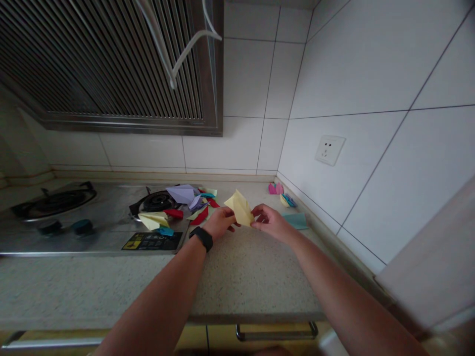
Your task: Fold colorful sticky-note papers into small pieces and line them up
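Observation:
A folded sheet of yellow paper (240, 207) is held up above the speckled countertop (256, 277). My left hand (221, 221) grips its left edge, fingers closed on it; a dark watch is on that wrist. At the paper's lower right side, my right hand (270, 220) pinches it between thumb and fingers. Behind my right hand lies a flat light-blue sheet of paper (297, 221). Left of my left hand are several folded papers, among them a lavender paper plane (182, 193), a red folded paper (200, 216) and a pale yellow one (153, 220).
A steel gas stove (107, 217) with two burners fills the left, under a range hood (122, 64). Pink folded paper (275, 188) and a small blue-and-yellow paper piece (288, 200) lie by the right wall. A socket (330, 150) is on that wall. Drawer handles (276, 335) run below the counter edge.

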A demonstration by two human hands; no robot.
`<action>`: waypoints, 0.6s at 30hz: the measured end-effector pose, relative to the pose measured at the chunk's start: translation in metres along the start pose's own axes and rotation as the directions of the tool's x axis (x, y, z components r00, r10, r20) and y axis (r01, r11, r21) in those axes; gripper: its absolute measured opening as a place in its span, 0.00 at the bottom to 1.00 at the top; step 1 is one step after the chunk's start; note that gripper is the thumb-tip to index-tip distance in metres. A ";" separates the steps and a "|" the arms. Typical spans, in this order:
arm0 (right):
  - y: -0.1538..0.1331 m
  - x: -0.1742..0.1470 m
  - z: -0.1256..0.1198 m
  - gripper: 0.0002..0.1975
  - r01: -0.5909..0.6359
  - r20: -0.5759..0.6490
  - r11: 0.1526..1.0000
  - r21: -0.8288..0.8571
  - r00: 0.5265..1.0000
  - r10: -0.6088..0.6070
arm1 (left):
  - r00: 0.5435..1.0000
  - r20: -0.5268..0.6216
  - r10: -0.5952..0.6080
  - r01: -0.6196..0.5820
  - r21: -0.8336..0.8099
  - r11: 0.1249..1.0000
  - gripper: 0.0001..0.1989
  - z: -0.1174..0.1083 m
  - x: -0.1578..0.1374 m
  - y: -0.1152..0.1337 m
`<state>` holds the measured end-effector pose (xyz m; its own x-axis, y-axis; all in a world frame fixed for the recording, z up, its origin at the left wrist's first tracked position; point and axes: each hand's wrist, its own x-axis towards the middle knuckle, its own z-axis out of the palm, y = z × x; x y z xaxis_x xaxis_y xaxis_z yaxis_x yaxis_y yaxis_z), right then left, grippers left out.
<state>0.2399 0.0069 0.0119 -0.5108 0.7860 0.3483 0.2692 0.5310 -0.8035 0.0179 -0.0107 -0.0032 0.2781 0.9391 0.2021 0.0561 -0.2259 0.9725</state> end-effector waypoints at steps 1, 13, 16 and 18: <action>0.000 0.000 0.000 0.19 0.001 -0.002 1.000 0.024 1.000 -0.001 | 1.000 0.004 0.003 -0.003 -0.003 1.000 0.14 0.000 0.000 0.000; 0.004 0.001 -0.004 0.10 -0.032 -0.001 0.993 -0.112 0.999 0.032 | 1.000 -0.011 0.013 -0.014 -0.024 1.000 0.15 0.003 -0.007 0.008; 0.004 0.002 -0.001 0.09 -0.028 -0.005 0.994 -0.106 1.000 0.027 | 0.999 0.020 0.031 -0.031 0.031 0.999 0.14 0.005 -0.007 0.010; 0.005 0.002 0.003 0.09 -0.046 0.007 0.998 -0.052 0.999 0.047 | 0.997 0.053 0.047 -0.051 0.077 0.996 0.14 0.006 -0.006 0.009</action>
<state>0.2379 0.0107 0.0070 -0.5032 0.8078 0.3071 0.3343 0.5097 -0.7928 0.0223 -0.0201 0.0033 0.3309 0.9124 0.2410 0.1156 -0.2927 0.9492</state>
